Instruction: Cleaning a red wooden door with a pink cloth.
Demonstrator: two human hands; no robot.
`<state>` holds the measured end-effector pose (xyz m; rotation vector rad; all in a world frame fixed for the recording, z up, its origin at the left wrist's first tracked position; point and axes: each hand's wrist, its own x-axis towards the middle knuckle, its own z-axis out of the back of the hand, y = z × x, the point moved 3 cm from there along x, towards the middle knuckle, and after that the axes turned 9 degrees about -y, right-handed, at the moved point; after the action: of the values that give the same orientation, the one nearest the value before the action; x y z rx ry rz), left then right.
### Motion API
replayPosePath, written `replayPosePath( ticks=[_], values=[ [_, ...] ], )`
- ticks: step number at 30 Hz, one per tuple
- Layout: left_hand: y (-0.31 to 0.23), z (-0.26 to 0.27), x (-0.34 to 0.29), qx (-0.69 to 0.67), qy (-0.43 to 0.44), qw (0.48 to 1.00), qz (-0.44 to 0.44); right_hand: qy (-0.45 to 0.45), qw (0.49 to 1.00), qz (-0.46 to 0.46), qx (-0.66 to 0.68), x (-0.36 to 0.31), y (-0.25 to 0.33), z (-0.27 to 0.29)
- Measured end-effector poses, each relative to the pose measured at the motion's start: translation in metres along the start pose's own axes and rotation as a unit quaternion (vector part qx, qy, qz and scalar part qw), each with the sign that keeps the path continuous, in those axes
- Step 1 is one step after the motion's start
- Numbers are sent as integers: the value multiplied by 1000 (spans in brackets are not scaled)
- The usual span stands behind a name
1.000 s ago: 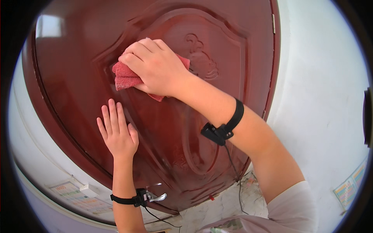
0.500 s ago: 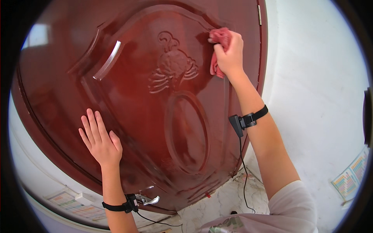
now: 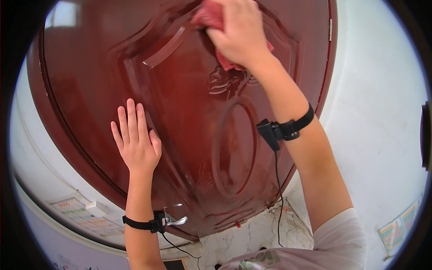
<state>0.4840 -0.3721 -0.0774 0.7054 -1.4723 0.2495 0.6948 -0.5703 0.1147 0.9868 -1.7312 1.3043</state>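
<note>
A glossy dark-red door (image 3: 180, 108) with carved panels fills the middle of the view. High on its upper panel, my right hand (image 3: 240, 33) presses a crumpled red cloth (image 3: 209, 15), its fingers closed round it. The hand is slightly blurred and covers part of the carved ornament (image 3: 220, 81). To the left, my left hand (image 3: 139, 144) lies flat on the door with its fingers stretched out, holding nothing. Below that hand, a silver door handle (image 3: 177, 221) shows beside my wrist. Each forearm wears a black strap with a small device and a cable.
On the right is a white wall (image 3: 373, 112) with a coloured chart (image 3: 400, 229) low down. Another chart (image 3: 90, 216) and a white box (image 3: 96, 208) are on the wall at lower left. Below the door lies a marble-patterned floor (image 3: 256, 234).
My right hand has moved the cloth left and up, from the panel's right edge to its upper middle. The view has shifted; my left hand stays flat on the door.
</note>
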Motion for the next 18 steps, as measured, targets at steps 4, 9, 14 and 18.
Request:
replayPosePath(
  ticks=[4, 9, 14, 18],
  values=[
    [-1, 0, 1, 6, 8, 1000, -4, -5, 999, 48, -3, -9, 54, -38],
    [14, 2, -7, -126, -84, 988, 29, 39, 994, 71, 74, -53, 94, -30],
    [12, 1, -6, -132, -78, 988, 28, 134, 978, 126, 99, -114, 118, -14],
    [12, -5, -4, -99, -71, 992, 18, 164, 949, 228, 141, -158, 135, -4]
  ],
)
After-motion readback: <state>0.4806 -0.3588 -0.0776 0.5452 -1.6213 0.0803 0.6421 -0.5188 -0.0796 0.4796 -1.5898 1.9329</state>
